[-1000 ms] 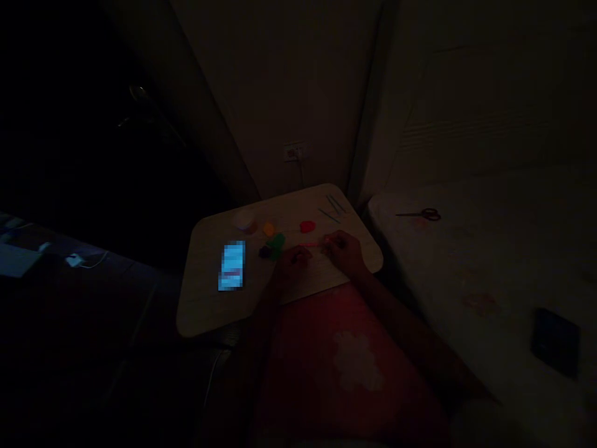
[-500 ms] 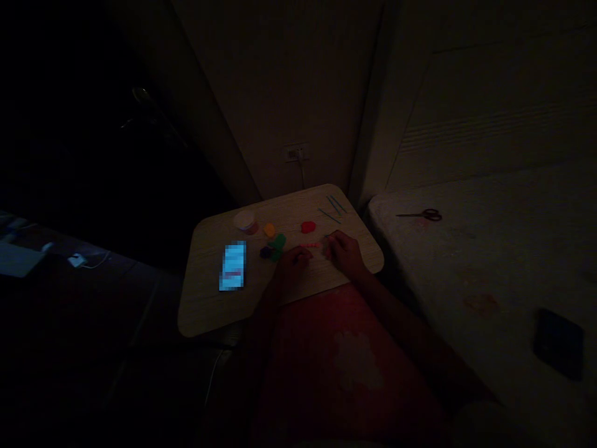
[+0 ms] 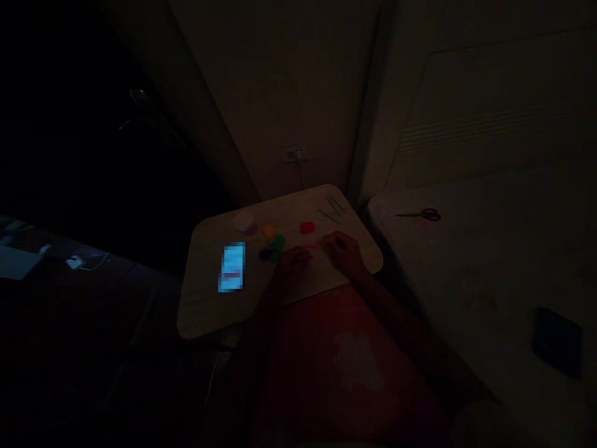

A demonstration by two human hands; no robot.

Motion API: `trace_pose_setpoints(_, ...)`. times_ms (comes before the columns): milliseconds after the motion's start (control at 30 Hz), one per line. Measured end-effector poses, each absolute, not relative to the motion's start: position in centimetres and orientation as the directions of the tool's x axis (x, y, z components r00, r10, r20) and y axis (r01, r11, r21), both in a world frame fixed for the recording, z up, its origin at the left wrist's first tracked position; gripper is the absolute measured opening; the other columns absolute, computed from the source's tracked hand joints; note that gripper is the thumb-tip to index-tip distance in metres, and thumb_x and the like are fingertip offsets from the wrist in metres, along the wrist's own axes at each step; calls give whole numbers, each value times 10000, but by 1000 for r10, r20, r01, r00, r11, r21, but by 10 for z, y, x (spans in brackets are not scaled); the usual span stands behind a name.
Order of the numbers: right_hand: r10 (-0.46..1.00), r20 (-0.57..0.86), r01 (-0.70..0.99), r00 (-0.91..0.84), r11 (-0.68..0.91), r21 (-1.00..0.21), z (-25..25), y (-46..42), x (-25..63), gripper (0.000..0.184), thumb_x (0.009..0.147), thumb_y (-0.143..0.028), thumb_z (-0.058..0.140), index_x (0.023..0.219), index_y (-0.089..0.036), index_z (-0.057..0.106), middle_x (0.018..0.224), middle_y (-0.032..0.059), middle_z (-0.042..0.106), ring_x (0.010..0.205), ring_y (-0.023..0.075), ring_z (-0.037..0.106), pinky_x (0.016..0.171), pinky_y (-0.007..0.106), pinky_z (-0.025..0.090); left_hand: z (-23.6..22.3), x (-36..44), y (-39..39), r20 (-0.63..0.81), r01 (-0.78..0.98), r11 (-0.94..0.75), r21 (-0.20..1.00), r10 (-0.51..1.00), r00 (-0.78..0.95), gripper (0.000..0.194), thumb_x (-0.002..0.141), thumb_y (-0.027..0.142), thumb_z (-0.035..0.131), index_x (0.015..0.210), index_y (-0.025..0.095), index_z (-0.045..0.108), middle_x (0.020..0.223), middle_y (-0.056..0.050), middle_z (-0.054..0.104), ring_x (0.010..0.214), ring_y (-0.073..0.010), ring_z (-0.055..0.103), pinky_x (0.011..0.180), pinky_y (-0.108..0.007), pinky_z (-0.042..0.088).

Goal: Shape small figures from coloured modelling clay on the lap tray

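The room is very dark. On a small wooden table (image 3: 209, 305) my left hand (image 3: 293, 260) and my right hand (image 3: 342, 252) lie close together, fingers curled, each at one end of a thin pink strip (image 3: 310, 246) stretched between them. Just left of my left hand sit a green lump (image 3: 278, 241) and a dark purple lump (image 3: 265, 253). A red lump (image 3: 307, 228) lies just beyond the strip and an orange lump (image 3: 268, 230) farther left. Whether the fingers pinch the strip or only press on it is too dark to make out.
A lit phone (image 3: 232, 267) lies on the table's left half, a small pale pot (image 3: 244, 219) behind it. Thin green sticks (image 3: 332, 210) rest at the far right corner. Scissors (image 3: 422, 214) and a dark flat object (image 3: 557, 341) lie on the bed to the right. A wall socket (image 3: 293, 152) is behind.
Both hands stay at the ends of the pink strip with only slight shifts. The view has moved a little.
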State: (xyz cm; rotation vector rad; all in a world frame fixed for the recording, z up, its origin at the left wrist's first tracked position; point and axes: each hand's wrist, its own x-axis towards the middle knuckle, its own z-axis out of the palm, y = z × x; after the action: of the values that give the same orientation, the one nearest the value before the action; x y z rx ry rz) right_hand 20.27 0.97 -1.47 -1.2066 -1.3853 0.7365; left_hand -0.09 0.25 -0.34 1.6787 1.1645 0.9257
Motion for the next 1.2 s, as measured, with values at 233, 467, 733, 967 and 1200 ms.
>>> trace_pose_setpoints(233,919,377,276,112,336,-901,-16,10,204,213,887,-370,648,865,-212,789,897,76,757,856,225,680,796,343,516,-7,-2,4,102,323,-199,925,951,293,195,838,317,556,832,162,674,745,-2,598,696,-136,499,629,-236,387)
trace_pose_setpoints(467,932,346,273,109,306,-912,-18,9,205,256,901,-381,626,972,-209,802,996,88,784,934,235,705,852,361,541,-4,-2,3,87,339,-186,922,954,288,210,838,329,560,842,160,685,723,-1,594,689,-139,498,620,-235,388)
trace_pose_setpoints(733,966,251,157,59,239,-958,-23,11,203,321,920,-402,601,1117,-222,780,984,70,793,837,216,713,787,343,560,-6,-2,4,100,341,-197,919,955,281,185,848,290,562,834,154,687,749,-6,634,697,-135,535,641,-236,411)
trace_pose_setpoints(967,961,266,149,75,253,-956,-23,10,203,271,910,-382,597,983,-208,791,965,69,785,849,213,702,777,325,544,-3,-1,2,91,340,-185,922,957,276,183,846,266,540,834,154,684,753,-5,635,698,-133,538,646,-235,415)
trace_pose_setpoints(1200,959,271,156,89,255,-954,-23,9,202,307,903,-431,631,1038,-190,766,927,75,782,782,208,701,723,321,540,-1,-1,2,102,322,-194,927,954,281,203,838,323,570,827,155,684,721,2,601,682,-134,512,622,-236,392)
